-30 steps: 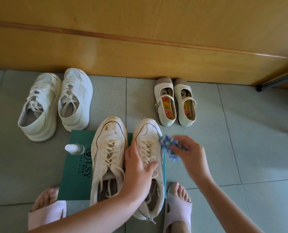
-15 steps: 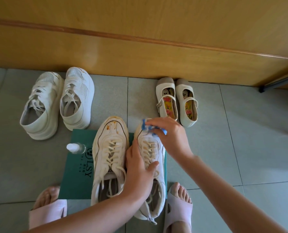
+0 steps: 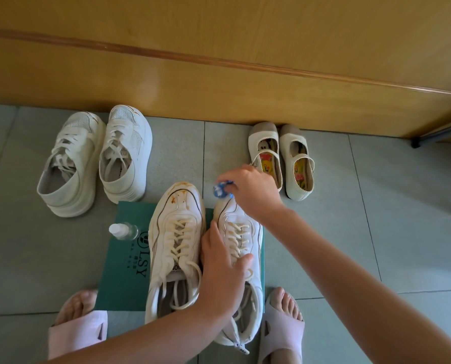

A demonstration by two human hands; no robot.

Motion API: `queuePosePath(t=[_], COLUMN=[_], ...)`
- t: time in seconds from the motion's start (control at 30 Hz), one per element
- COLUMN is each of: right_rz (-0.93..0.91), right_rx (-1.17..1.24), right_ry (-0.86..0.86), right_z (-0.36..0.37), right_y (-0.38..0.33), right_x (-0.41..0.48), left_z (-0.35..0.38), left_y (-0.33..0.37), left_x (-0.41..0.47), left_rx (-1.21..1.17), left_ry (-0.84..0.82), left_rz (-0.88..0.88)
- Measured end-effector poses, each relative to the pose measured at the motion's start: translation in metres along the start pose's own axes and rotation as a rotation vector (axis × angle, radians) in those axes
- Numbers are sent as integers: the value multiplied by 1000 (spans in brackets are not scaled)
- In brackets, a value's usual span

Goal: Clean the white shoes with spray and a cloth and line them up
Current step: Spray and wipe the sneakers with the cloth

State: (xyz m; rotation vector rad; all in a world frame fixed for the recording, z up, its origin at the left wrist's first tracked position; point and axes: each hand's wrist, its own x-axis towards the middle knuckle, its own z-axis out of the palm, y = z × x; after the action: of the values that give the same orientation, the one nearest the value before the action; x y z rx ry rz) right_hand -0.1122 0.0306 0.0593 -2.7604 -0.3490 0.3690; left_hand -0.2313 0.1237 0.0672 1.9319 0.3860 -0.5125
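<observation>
Head view: grip of the right hand pinches the blue cloth at the toe of the right sneaker, centre frame; the left hand has its grip curled round that sneaker.

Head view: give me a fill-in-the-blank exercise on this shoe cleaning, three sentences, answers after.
1. The right hand presses a ____ cloth to the toe of the right sneaker.
2. That sneaker and the stained sneaker stand on a ____ box.
3. The spray bottle stands to the ____ of the stained sneaker.
Missing words: blue; green; left.
</observation>
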Motion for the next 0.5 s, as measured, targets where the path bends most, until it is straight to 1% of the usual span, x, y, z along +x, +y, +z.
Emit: queuePosePath(t=[0.07, 0.13, 0.2, 0.27, 0.33, 0.37, 0.4, 0.43, 0.5], right_rz=[-172, -297, -351, -352, -216, -139, -69, 0, 151], right_rx=[-48, -70, -66, -21, 67, 152, 265, 387, 592], right_ry=[34, 91, 110, 44, -97, -161, -171, -100, 161], right_z=[4, 9, 9, 0, -15, -24, -32, -38, -36], right_y=[-6, -7, -4, -9, -6, -1, 5, 13, 33], right_x=[-4, -12, -18, -27, -34, -39, -44, -48, -49], left_z=[1, 1, 1, 1, 0, 0, -1, -1, -2], left_y=[0, 0, 0, 0, 0, 0, 1, 1, -1], left_x=[0, 0, 0, 0, 0, 0, 0, 0, 0], left_rx=[11, 16, 19, 20, 5, 0, 2, 8, 9], left_ry=[9, 14, 25, 25, 18, 11, -2, -20, -46], left_rz=[-1, 9, 26, 33, 38, 33, 21, 6, 5])
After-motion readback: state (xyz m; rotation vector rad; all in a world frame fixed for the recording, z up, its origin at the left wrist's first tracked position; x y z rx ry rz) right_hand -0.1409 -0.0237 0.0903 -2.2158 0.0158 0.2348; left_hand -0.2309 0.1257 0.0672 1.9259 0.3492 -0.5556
